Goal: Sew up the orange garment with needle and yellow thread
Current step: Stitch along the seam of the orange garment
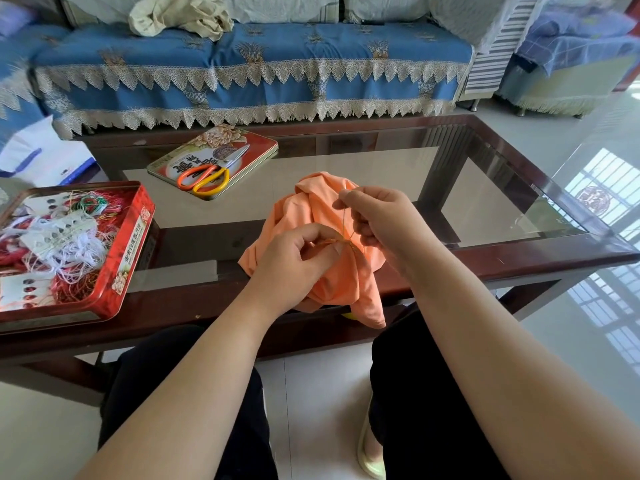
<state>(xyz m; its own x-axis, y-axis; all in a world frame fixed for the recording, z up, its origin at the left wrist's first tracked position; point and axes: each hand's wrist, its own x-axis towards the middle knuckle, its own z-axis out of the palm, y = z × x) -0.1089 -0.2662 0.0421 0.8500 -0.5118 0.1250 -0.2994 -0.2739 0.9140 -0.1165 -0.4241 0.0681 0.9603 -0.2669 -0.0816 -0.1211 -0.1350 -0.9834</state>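
Two hands sewing | left hand (298, 258) pinches soft orange cloth garment (311, 216) on near table edge | right hand (377, 216) pinches thin needle, pulling yellow thread (344, 223) up | stitching looks partway, more left

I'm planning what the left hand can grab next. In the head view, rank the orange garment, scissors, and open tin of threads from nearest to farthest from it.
From the left hand:
1. Orange garment, gripped in it.
2. Scissors, beyond it on the tin lid.
3. Open tin of threads, far left on the table edge.
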